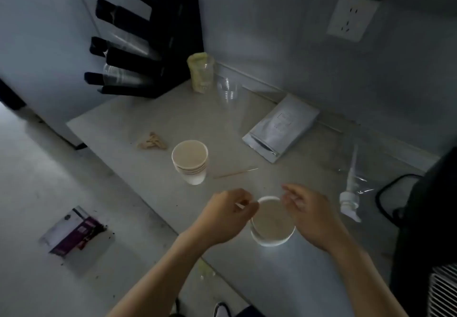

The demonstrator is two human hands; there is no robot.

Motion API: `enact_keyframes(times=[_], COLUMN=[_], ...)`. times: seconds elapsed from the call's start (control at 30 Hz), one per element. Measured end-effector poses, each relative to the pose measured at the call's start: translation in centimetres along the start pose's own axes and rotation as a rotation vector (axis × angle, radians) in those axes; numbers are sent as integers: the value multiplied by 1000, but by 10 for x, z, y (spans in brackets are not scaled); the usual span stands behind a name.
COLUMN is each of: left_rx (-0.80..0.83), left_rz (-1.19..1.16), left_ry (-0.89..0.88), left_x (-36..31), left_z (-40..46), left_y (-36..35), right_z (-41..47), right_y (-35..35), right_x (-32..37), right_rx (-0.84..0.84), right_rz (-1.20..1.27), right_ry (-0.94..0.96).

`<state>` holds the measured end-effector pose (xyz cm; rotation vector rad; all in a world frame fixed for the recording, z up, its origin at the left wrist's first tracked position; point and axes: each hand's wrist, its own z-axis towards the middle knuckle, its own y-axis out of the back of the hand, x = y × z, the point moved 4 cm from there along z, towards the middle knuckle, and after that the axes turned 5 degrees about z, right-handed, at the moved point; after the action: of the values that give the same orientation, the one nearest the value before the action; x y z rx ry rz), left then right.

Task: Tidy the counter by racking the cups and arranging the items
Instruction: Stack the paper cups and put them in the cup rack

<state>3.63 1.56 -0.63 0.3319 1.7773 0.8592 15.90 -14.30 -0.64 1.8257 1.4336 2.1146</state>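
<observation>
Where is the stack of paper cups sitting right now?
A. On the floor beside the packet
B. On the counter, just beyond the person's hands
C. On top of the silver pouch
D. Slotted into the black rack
B: the stack of paper cups stands upright on the counter, beyond the left hand, well clear of the black rack.

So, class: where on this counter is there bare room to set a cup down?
Bare patches: between the black rack, stick pile and clear cup; also right of the silver pouch. Crowded: around the paper cup stack, loose stick and both hands' cup.
</observation>
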Motion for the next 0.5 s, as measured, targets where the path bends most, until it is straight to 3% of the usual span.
enact_keyframes(times=[0.3, 0.5], left_rx=[38, -42], left_rz=[-443, -551], left_ry=[248, 297], left_x=[16, 18], left_z=[-13, -13], left_y=[-36, -32], right_z=[-30, -29], right_y=[-7, -10], right_x=[-27, -18], right_rx=[-127, -105], right_rz=[158, 207], right_ry=[-100, -91])
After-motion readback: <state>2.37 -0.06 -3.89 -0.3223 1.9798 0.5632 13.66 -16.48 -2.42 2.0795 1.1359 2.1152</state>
